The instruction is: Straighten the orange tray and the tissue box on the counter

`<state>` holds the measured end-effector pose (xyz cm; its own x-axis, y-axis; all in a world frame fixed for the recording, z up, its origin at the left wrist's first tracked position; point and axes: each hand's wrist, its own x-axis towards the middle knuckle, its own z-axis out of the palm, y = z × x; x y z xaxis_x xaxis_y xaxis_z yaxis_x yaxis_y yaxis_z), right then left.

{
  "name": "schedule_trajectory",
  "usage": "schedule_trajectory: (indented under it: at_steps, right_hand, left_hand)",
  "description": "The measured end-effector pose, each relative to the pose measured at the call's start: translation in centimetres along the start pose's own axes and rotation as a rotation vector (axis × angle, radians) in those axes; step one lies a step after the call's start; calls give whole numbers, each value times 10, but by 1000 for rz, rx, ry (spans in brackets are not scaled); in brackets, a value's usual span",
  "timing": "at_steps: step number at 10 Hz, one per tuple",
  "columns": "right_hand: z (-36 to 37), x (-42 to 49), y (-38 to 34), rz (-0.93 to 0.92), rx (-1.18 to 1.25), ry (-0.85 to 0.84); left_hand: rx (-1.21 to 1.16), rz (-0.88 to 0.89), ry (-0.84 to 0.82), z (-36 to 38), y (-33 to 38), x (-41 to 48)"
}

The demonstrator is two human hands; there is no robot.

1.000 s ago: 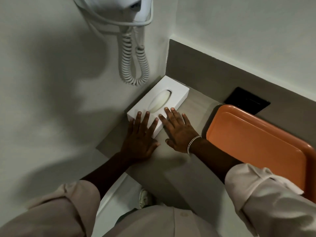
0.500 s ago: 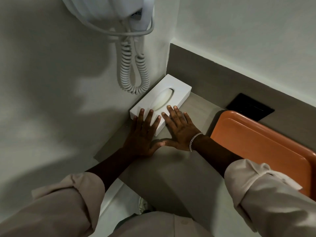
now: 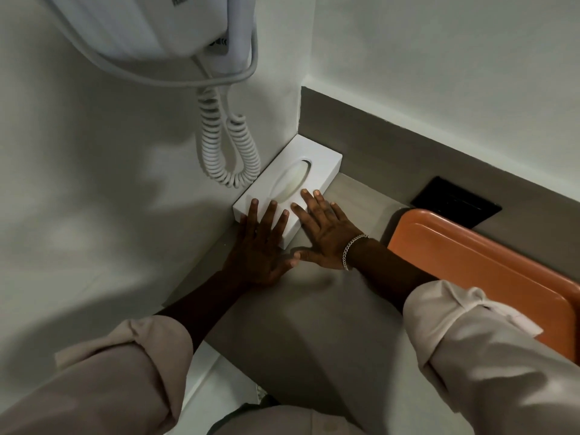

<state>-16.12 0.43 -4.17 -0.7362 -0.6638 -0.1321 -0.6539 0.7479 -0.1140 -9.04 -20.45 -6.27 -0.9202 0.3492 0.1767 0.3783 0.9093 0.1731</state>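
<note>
A white tissue box with an oval slot lies in the counter's back left corner, its long side against the left wall. My left hand lies flat with spread fingers on the box's near end. My right hand, with a silver bracelet at the wrist, rests flat on the counter beside the box, fingertips touching its right edge. The orange tray lies on the counter to the right, apart from both hands, partly hidden by my right sleeve.
A wall-mounted white hair dryer with a coiled cord hangs over the box's left side. A black plate is set in the grey backsplash behind the tray. The grey counter ends at a left edge near my left forearm.
The tissue box has slid back toward the corner and lines up with the left wall. Both hands followed it forward, still flat, thumbs now nearly touching.
</note>
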Motion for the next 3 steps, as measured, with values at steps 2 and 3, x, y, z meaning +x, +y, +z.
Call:
schedule_trajectory:
  at_steps: [2,3]
  right_hand:
    - [-36,-5,-2,8,-53,-100]
    - [-49,-40,-25,58,43,-20]
  left_hand:
    - [-6,10,-87,-19,4,-2]
    - [-34,-72,-84,-40,23,2]
